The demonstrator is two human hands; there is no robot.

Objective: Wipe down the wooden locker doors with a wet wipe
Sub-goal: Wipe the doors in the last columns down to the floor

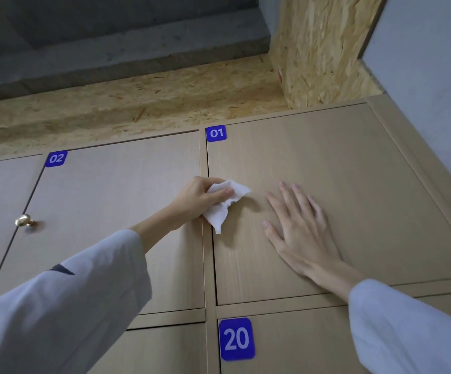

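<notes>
The wet wipe [223, 205] hung crumpled and white against the left edge of the door numbered 01 [340, 201], its long axis running from about one o'clock down to seven o'clock, with the lower tail drooping across the seam between that door and the door numbered 02 [116, 211]. The left hand [198, 199] pinched it, thumb over the upper fold and fingers curled behind, so the bulk of the wipe lay at three to four o'clock from the knuckles. The bare face of door 01 spread on toward three o'clock from the wipe, and that seemed the direction the coming stroke would have to take.

The right hand [300, 228] lay flat on the same door, fingers spread and straight, pointing toward eleven o'clock, near the wipe but apart from it. It held nothing and looked to be steadying the panel. It also sat in the wipe's likely path.

The left hand was plainly the nearer one, already holding the wipe. A brass knob [24, 220] stood well off at nine o'clock, and label 20 [236, 339] sat below at six.
</notes>
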